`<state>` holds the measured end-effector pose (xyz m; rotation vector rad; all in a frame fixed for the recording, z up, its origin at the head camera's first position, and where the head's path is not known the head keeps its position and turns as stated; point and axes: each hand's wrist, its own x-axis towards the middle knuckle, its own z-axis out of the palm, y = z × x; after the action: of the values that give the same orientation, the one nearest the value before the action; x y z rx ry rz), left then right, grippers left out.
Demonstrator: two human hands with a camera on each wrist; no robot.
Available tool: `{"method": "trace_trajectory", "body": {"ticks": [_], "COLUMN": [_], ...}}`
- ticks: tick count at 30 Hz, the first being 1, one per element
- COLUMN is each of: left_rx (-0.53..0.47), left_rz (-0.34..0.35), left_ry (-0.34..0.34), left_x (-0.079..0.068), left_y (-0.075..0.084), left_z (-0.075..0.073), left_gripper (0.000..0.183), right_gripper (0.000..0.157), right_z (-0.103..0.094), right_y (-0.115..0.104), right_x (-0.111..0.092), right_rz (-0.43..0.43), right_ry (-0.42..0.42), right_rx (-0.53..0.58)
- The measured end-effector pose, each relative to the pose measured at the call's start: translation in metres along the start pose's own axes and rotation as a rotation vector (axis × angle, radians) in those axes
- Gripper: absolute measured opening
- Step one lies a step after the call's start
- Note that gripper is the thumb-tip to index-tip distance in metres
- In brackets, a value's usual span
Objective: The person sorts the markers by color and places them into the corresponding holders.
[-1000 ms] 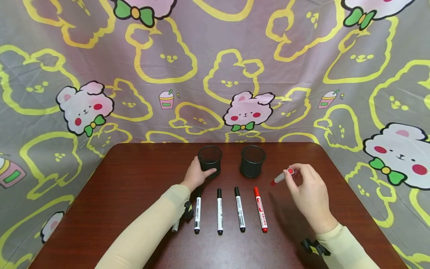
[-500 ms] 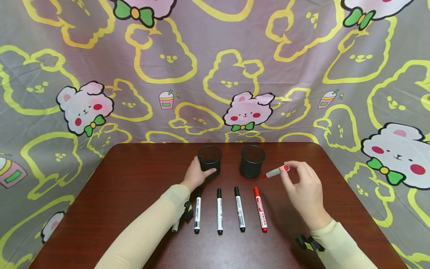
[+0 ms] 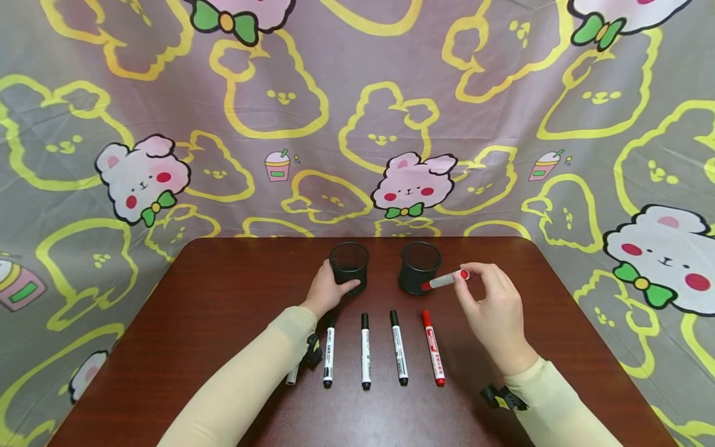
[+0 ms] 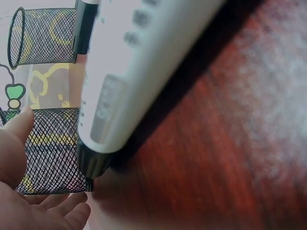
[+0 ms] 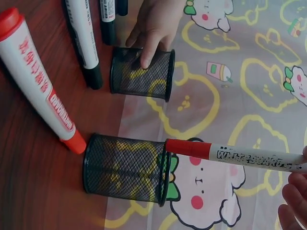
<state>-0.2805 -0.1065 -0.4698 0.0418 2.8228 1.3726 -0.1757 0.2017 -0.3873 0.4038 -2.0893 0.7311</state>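
My left hand [image 3: 326,290] holds the left black mesh pen cup [image 3: 353,273], which stands upright on the table; the thumb lies along its near side, and the left wrist view shows fingers on the opposite side. My right hand [image 3: 497,316] pinches a red-capped whiteboard marker [image 3: 445,280] near its tail end. That marker points left, red cap foremost. In the right wrist view the marker's cap [image 5: 189,148] is at the rim of the right mesh pen cup [image 5: 127,167]. Whether cap and rim touch, I cannot tell.
Nearer me on the brown table [image 3: 223,292] lie a red marker [image 3: 433,347] and several black-capped ones, including a black marker [image 3: 399,347] and another black marker [image 3: 365,351]. A grey-ended item [image 3: 292,376] is partly hidden by the left forearm. A patterned curtain [image 3: 335,124] hangs behind the table.
My right hand has moved left with the red marker, bringing its cap from the right side of the table to the right pen cup. The left hand has stayed on its cup.
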Motion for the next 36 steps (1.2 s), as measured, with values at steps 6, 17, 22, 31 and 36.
{"method": "trace_trajectory", "body": {"ticks": [6,17,22,31,36], "left_rx": [0.008,0.008,0.007,-0.01,-0.011], "left_rz": [-0.006,-0.011,-0.012,0.002,0.004], "left_ry": [0.004,-0.01,-0.011,-0.001,0.004], "left_x": [0.0,0.0,0.0,-0.001,-0.002], "left_y": [0.001,0.0,0.001,0.002,0.003], "left_z": [0.0,0.0,-0.001,-0.001,-0.001], "left_gripper": [0.093,0.097,0.097,0.094,0.092], "right_gripper": [0.018,0.016,0.017,0.022,0.024], "right_z": [0.009,0.025,0.031,0.041,0.044], "right_y": [-0.004,-0.007,-0.011,-0.018,-0.021], "right_x": [0.003,0.001,-0.001,0.002,0.005], "right_rz": [-0.027,-0.05,-0.044,-0.098,-0.103], "right_ry": [0.025,0.007,-0.034,-0.003,0.002], "right_rx": [0.035,0.079,0.076,0.11,0.124]}}
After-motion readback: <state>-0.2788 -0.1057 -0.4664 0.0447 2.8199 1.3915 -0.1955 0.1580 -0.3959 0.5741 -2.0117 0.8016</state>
